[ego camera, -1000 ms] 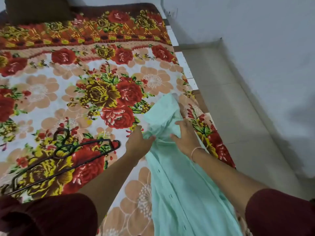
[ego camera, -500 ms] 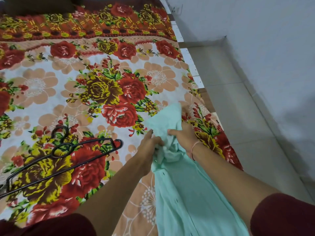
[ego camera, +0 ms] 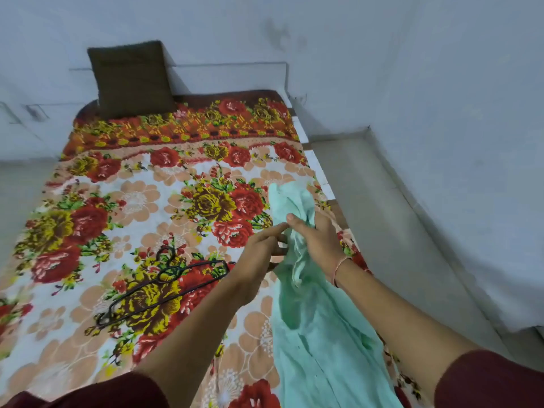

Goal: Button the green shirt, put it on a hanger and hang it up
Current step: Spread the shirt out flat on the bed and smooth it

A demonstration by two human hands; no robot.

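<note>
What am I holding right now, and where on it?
The right hand grips the green shirt at its bunched far end; left hand touches its edge, hold unclear.

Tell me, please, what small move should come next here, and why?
Probably spread the top of the green shirt flat for buttoning: it is bunched under the right hand, the left hand is at its edge, and the hanger lies apart.

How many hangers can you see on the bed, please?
1: a black hanger lies flat on the floral bedsheet, left of the left hand. Another could be hidden beneath the green shirt.
</note>
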